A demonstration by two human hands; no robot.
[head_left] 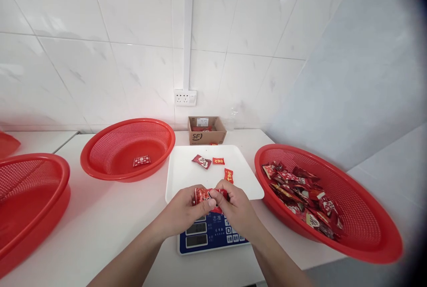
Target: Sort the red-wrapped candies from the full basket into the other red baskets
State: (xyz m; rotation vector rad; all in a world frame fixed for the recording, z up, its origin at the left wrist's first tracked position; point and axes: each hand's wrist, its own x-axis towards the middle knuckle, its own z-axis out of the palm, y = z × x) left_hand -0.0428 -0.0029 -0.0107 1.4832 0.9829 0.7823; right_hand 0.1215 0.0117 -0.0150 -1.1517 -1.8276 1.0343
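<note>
Your left hand (pixel 187 211) and right hand (pixel 236 209) meet over the near edge of the white tray (pixel 182 180), which sits on the digital scale (pixel 213 233) at the desk's (pixel 100 220) front edge. The fingers of both hands are pinched narrow on a small bunch of red sweet packets (pixel 204 195), held just above the tray. Three loose packets (pixel 218 161) lie toward the tray's far side. The full red basket (pixel 363 220) of wrapped sweets is at the right edge, and the far-left basket (pixel 100 162) holds a single packet (pixel 142 160). You seem to be sorting the bunch in hand. Setting it down calls for little more than spreading your fingers over the bare tray below.
</note>
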